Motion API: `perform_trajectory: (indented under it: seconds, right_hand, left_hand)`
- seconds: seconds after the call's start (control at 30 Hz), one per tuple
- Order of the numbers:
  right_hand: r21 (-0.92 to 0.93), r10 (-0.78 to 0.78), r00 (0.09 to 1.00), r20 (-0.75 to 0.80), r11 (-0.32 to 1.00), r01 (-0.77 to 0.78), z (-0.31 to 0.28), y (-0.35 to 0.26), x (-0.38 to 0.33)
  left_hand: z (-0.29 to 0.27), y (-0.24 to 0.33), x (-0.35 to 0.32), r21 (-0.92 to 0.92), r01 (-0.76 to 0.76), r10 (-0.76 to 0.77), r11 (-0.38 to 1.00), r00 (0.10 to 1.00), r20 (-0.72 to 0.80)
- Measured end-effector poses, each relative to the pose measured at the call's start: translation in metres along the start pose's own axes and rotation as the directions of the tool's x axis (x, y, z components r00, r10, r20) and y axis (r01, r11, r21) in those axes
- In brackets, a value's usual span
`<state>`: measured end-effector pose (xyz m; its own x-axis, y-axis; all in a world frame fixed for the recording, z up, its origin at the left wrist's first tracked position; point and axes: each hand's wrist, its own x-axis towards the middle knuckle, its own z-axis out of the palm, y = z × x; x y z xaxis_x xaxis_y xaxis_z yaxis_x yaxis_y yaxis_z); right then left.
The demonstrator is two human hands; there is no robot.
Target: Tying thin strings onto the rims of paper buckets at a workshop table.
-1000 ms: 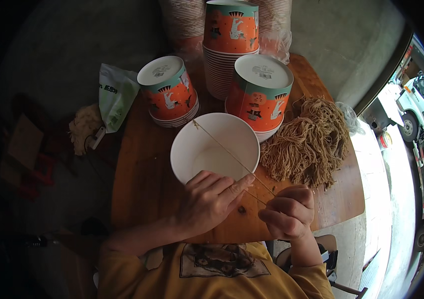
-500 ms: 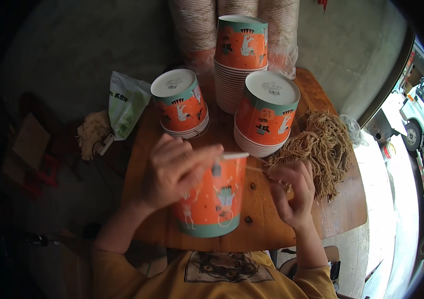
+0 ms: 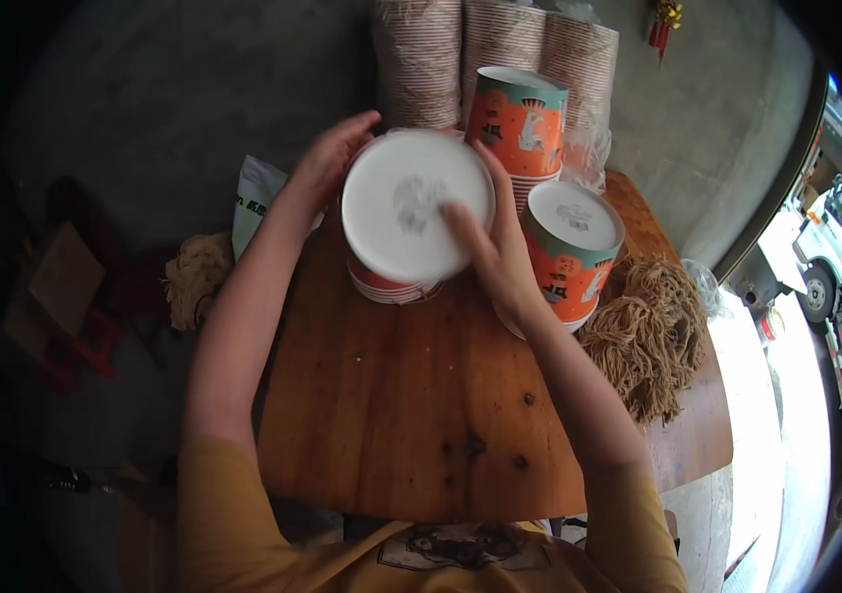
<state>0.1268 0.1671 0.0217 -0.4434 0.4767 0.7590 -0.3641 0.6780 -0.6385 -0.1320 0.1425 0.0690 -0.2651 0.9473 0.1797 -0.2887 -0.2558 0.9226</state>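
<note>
1. Paper tub (image 3: 386,193), one, round and smooth, upside down over the left stack (image 3: 391,290).
2. Right hand (image 3: 503,242) grips it, thumb over its base; left hand (image 3: 335,158) alongside, grip unclear.
3. Three plastic-wrapped stacks (image 3: 505,59) behind; one shaggy string heap (image 3: 648,341) right.

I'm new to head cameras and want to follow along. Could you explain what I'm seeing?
No machine here: these are a person's bare hands, seen from above by a fisheye camera worn on the head, so straight edges bend. The left hand and right hand flank an upturned tub, the right thumb over its base; blur hides how firm the grip is. It partly hides a left stack. Also on the wooden table are a tall stack, a right stack and brown strings.
</note>
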Motion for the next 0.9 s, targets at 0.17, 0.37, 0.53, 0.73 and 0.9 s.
perform_trajectory:
  seconds: [0.17,0.37,0.53,0.73,0.9]
  right_hand:
    - [0.006,0.134,0.983,-0.127,0.991,-0.134,0.028,0.052,0.057]
    - [0.164,0.497,0.867,-0.026,0.858,-0.486,0.056,0.097,0.074]
    - [0.444,0.598,0.799,-0.063,0.734,-0.514,0.063,0.170,0.061]
    - [0.090,0.504,0.838,-0.210,0.863,-0.496,0.052,0.168,0.039]
    - [-0.468,0.003,0.981,0.195,0.879,0.090,-0.016,-0.022,0.042]
  left_hand:
    - [-0.040,-0.030,0.008,0.097,-0.257,0.274,0.961,0.929,-0.248]
    - [-0.046,-0.106,-0.035,0.098,-0.092,0.125,0.991,0.902,-0.412]
    - [-0.062,-0.145,-0.024,0.289,0.024,0.132,0.957,0.852,-0.507]
    - [-0.055,-0.160,-0.032,0.307,0.112,0.052,0.945,0.876,-0.479]
    - [-0.080,-0.149,-0.112,0.378,0.085,0.141,0.922,0.834,-0.533]
